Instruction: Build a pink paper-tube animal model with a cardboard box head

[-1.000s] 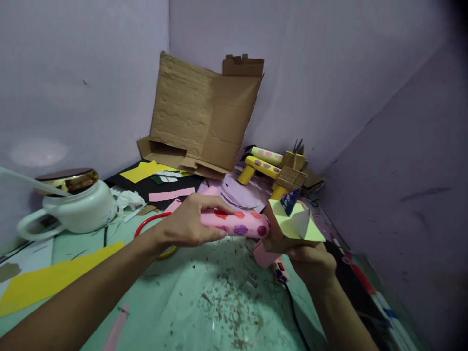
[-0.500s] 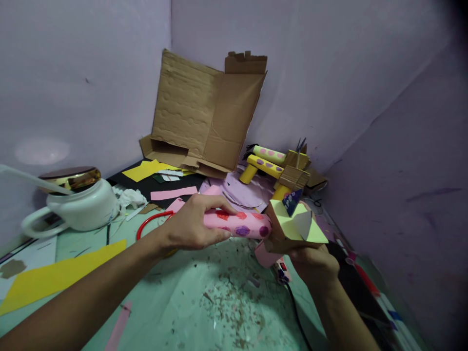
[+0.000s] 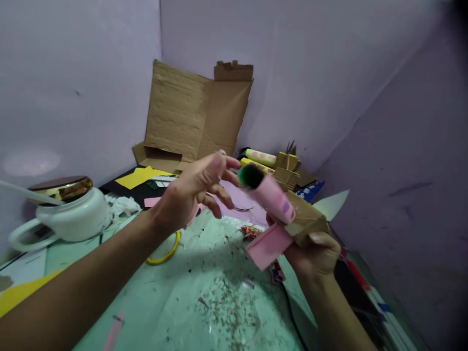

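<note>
Left hand: [image 3: 197, 187] raised over the surface [image 3: 171, 304], fingers spread and loosely bent, no grip on anything. Fingertips right by the tube's far end; can't tell if they touch.
Right hand: [image 3: 312, 256] closed around the brown cardboard block [image 3: 305, 217] from below, thumb on its side.
Pink tube: [image 3: 272, 197] between the hands, tilted, dark greenish end facing up toward the left hand, lower end against the block. Motion-blurred; purple spot near lower end.
Pink flap: [image 3: 268, 247] angled down, just below the tube, near the right hand.
White paper point: [image 3: 333, 204] sticks out on the block's far right side.
Blue piece: [image 3: 310, 191] behind the block, partly hidden.
Yellow ring: [image 3: 166, 256] on the surface, below the left wrist.
Back: spotted tubes with cardboard ends [image 3: 260, 157], unfolded carton [image 3: 179, 109] leaning on the wall.
Far left: white pot [image 3: 75, 222], crumpled tissue [image 3: 126, 205] beside it.
</note>
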